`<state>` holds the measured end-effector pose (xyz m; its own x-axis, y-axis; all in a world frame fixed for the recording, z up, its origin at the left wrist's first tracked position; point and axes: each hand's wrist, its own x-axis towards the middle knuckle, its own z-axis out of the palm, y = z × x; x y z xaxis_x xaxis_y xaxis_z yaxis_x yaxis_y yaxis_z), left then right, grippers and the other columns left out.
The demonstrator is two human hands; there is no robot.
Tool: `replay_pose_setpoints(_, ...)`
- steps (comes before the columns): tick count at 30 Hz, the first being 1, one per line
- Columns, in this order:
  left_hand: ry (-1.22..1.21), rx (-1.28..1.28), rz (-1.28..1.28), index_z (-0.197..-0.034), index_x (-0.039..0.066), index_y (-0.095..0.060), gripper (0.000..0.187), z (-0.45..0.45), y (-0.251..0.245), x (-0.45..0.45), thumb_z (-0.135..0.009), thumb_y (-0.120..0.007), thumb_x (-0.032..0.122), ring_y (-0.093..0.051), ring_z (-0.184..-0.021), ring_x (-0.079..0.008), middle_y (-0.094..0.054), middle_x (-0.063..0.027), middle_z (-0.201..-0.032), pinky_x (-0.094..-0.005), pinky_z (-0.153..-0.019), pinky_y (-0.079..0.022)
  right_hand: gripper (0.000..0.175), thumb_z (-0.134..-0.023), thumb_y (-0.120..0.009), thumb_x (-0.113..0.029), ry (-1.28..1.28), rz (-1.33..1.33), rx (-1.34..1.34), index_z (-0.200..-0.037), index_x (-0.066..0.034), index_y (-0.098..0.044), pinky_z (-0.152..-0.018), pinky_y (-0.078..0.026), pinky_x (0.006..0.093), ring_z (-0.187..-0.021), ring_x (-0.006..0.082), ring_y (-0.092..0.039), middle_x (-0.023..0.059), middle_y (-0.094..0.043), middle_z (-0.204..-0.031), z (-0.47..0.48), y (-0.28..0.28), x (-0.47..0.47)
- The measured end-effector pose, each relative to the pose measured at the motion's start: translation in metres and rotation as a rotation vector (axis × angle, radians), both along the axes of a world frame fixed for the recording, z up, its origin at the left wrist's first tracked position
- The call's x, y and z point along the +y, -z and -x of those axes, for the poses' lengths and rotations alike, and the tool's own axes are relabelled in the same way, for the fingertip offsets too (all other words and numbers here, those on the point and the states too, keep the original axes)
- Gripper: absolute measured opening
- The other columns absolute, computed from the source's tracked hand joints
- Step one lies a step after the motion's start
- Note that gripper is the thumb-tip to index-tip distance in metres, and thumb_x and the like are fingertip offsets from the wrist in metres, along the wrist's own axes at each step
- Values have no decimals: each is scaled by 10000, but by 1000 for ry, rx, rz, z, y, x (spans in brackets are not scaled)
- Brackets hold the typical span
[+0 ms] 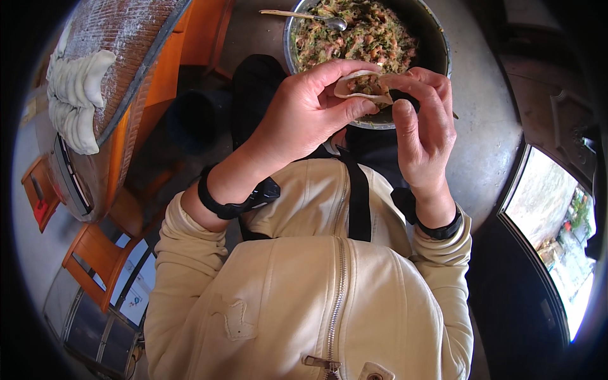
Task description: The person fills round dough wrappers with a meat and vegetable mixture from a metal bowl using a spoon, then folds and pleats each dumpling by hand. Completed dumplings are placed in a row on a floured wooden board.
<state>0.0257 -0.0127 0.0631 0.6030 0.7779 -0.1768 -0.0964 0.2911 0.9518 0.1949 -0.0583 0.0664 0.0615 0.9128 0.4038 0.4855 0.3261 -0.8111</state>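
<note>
My left hand (308, 109) holds a dumpling wrapper (343, 88) between thumb and fingers, folded partway up around a meat and vegetable filling (363, 85). At the wrapper's right end, the fingers of my right hand (427, 118) touch or nearly touch its edge; the thumb stands apart below. Whether they pinch the dough cannot be told. Both hands are over the near side of a metal bowl (445, 52) of chopped filling (351, 45). A spoon (336, 23) rests on the filling, and its handle crosses the bowl's left rim.
At the upper left, a floured board (128, 33) bears rows of folded dumplings (78, 80). A dark bucket (197, 121) stands on the floor beneath, left of my legs. Wooden chairs (97, 256) are at the lower left. A bright opening (555, 228) lies at the right.
</note>
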Motion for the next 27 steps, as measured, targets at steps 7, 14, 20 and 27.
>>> replay_pose_setpoints(7,-107,-28,-120,-1153,22,-559,320,-5,6,-4,-842,-630,10,-549,-560,-23,-678,-29,-847,-173,-426,-425,215,-738,-657,-76,-61,11,-107,-952,-54,-670,-774,-461,334,-907,253,-524,118,-540,-945,3,-7,2)
replay_pose_setpoints(14,-114,-12,-180,-1111,20,-588,272,-5,7,-3,-842,-622,-2,-562,-569,-24,-673,-20,-844,-170,-421,-427,219,-699,-678,-84,-35,-28,-124,-917,-65,-674,-753,-470,342,-900,262,-530,127,-548,-950,1,-12,4)
replay_pose_setpoints(20,-108,-15,-216,-1111,15,-587,260,-4,6,-1,-852,-612,6,-578,-594,-27,-671,-24,-859,-168,-426,-435,249,-661,-687,-65,-81,-28,-212,-910,-74,-677,-755,-468,343,-895,257,-530,116,-553,-951,1,-11,7)
replay_pose_setpoints(27,-123,-66,-170,-1109,9,-591,236,-3,6,-3,-874,-585,13,-610,-673,-36,-661,-26,-921,-165,-435,-451,277,-607,-704,17,11,-78,-142,-863,-84,-675,-745,-448,334,-858,245,-537,107,-561,-958,5,-10,6)
